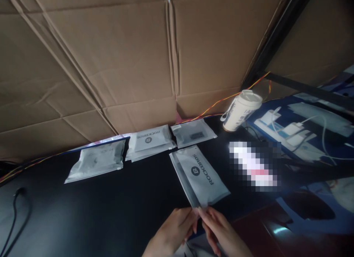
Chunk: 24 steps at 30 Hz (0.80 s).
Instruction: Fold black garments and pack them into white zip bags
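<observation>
From my end I'd say a packing workshop: cardboard (118, 57) backs the table (110, 209), printed bags (155, 139) lie on it, and a power strip (279, 133) (chargers (293, 129) plugged in) sits nearby

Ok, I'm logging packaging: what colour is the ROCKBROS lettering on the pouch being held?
Dark grey, on the whitish zip pouch; clearest in the head view.

Between cord (19, 191) and left hand (172, 230), the table (96, 209) gives free passage. Pouches (148, 139), cup (241, 111) and cardboard (121, 61) block the back.
</observation>
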### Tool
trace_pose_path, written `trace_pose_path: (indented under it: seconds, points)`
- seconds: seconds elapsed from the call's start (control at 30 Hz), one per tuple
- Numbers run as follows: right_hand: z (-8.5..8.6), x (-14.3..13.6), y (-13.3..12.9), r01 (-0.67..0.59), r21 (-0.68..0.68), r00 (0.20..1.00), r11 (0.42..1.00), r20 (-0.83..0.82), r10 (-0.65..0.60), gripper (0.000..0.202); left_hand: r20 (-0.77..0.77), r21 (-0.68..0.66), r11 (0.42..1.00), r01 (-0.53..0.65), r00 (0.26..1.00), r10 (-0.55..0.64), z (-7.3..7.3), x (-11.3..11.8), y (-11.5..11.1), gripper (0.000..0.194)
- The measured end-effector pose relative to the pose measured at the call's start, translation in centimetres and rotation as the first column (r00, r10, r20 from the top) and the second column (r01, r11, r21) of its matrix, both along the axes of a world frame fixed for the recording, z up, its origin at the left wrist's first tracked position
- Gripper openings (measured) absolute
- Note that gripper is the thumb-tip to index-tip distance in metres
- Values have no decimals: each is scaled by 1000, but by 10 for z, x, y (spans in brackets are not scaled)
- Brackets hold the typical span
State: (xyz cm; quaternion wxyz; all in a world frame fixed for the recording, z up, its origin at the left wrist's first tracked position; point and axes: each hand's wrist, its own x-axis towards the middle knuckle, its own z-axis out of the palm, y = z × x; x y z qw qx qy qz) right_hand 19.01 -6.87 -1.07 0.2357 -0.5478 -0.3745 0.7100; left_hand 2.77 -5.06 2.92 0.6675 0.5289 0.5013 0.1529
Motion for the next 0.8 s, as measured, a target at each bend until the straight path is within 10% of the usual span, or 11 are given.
trace_pose_path:
  seconds: [0.4, 0.8]
  points:
    - [-7, 2, -4, 48, 12, 998, 999, -44, -47, 54, -109, 143, 980, -138, 982, 154, -9, -8, 17, 53]
    - [-11, 4, -13, -28, 31, 997, 999, -70, 30, 49, -224, 325, 919, -222, 926, 303, -13, -68, 106, 50]
